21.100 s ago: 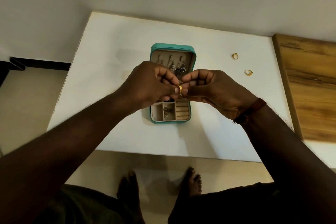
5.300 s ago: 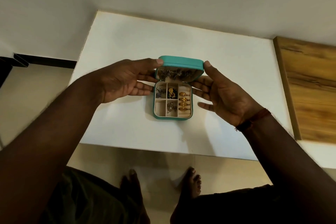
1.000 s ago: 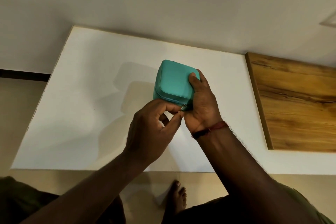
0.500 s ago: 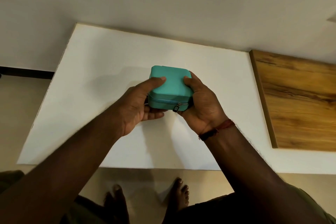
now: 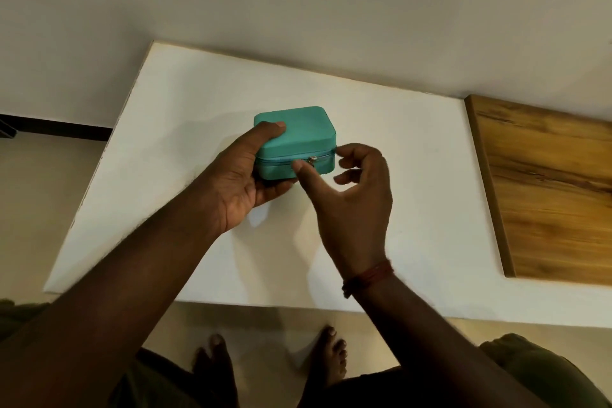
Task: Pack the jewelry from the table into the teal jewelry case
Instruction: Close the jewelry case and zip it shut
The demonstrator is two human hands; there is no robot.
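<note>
Closed teal jewelry case (image 5: 294,129) steadied over the white table (image 5: 381,242)

The left hand (image 5: 241,182) grips the case's left side, thumb on the lid and fingers curled beneath, probably to stop it sliding. The right hand (image 5: 354,199) hovers at the case's front right, fingers loosely curled around nothing, with its thumb tip beside the zip pull (image 5: 311,160). A wooden panel (image 5: 546,192) lies well to the case's right, and nothing obstructs either hand.
</note>
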